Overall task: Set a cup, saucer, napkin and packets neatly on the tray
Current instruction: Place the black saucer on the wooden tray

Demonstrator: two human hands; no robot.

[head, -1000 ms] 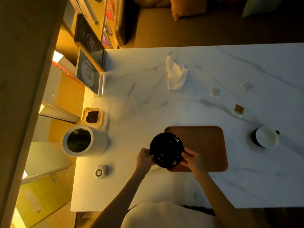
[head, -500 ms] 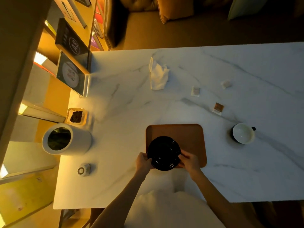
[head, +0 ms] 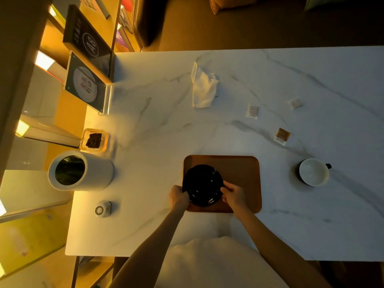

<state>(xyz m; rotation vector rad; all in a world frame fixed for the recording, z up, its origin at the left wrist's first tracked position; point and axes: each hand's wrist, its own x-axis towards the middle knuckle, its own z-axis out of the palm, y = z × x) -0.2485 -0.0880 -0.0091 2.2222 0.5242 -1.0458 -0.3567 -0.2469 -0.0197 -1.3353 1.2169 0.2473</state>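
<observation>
Black saucer (head: 202, 185) sits level, face up, over the left end of the tray (head: 241, 169), whose long side runs left to right. We grip its rim between our left hand (head: 178, 197) and right hand (head: 233, 196), fingers curled. The cup (head: 313, 172) stands well right of our right hand.

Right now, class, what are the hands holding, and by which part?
Both hands, left and right, grip the black saucer by opposite sides of its rim.
</observation>
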